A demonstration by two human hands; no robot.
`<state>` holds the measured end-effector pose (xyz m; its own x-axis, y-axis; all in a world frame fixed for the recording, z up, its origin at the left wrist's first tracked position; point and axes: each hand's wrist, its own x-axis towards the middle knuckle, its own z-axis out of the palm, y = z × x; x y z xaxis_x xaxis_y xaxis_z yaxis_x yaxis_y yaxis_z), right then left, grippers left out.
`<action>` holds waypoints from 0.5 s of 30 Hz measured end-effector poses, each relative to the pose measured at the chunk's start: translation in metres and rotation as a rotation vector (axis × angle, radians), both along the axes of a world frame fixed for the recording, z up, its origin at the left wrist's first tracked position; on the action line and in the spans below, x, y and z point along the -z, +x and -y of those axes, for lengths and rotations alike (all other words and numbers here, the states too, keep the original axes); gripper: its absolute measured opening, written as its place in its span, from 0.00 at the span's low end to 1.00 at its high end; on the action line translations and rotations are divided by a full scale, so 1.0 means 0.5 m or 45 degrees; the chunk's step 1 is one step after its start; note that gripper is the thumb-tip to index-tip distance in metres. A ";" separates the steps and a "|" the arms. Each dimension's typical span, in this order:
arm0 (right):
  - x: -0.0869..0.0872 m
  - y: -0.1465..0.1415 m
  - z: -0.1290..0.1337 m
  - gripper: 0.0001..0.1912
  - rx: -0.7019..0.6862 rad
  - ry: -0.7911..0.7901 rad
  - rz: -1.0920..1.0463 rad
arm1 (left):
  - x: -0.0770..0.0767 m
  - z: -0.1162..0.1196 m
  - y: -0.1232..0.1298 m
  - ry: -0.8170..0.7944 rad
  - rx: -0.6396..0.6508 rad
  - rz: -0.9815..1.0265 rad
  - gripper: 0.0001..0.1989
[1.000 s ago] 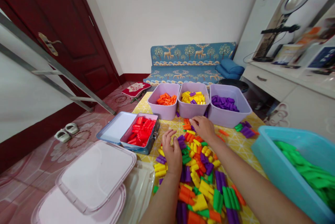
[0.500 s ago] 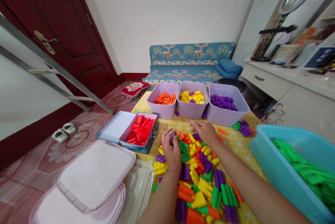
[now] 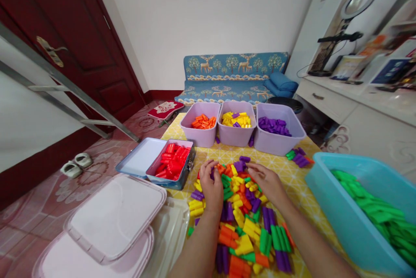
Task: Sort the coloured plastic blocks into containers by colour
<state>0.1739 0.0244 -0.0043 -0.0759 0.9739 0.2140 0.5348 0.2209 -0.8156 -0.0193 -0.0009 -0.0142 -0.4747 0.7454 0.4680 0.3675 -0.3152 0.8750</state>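
A mixed pile of purple, yellow, green, orange and red plastic pieces [image 3: 250,228] covers the near middle of the table. At the pile's far left side, my left hand [image 3: 212,189] curls round a purple plastic piece [image 3: 212,174], partly hidden by the fingers. Across from it my right hand [image 3: 268,184] hovers over the right edge of the pile, fingers stretched apart, with nothing visible in them. Its fingertips are close to a cluster of purple pieces [image 3: 239,166]. One more purple piece [image 3: 245,158] lies just beyond that cluster.
Three lilac bins stand along the back: one with orange pieces [image 3: 203,122], one mostly yellow [image 3: 237,119], one purple [image 3: 274,126]. A hinged tin [image 3: 182,182] holds red pieces at left, near stacked lids [image 3: 117,217]. A turquoise tub [image 3: 344,208] holds green pieces at right.
My right hand has drawn back towards me and to the right, its fingers spreading. Purple pieces now show at the pile's far edge. My left hand stays in place round its purple piece.
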 end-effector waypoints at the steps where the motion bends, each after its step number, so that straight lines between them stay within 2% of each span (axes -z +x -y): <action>1: -0.007 0.002 0.002 0.21 0.029 0.010 -0.033 | 0.000 0.000 0.000 0.003 0.001 -0.002 0.11; 5: -0.016 0.045 -0.021 0.20 0.276 0.185 0.093 | -0.002 0.001 0.001 0.002 -0.008 0.005 0.11; 7: -0.005 0.063 -0.036 0.21 0.298 0.153 0.160 | -0.003 0.001 0.001 -0.004 -0.012 0.005 0.11; 9: 0.010 0.065 -0.040 0.24 0.234 0.093 0.215 | -0.001 0.000 0.000 -0.012 -0.010 -0.004 0.11; 12: 0.026 0.033 -0.026 0.29 0.039 0.072 0.245 | 0.005 -0.002 0.000 -0.066 0.003 -0.083 0.11; 15: 0.019 -0.011 0.001 0.27 -0.195 0.036 0.175 | 0.006 -0.003 0.000 -0.190 0.076 -0.283 0.13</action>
<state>0.1683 0.0240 -0.0140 -0.2530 0.9424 0.2186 0.5993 0.3301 -0.7293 -0.0190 0.0007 -0.0174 -0.3254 0.8377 0.4386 0.5406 -0.2158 0.8131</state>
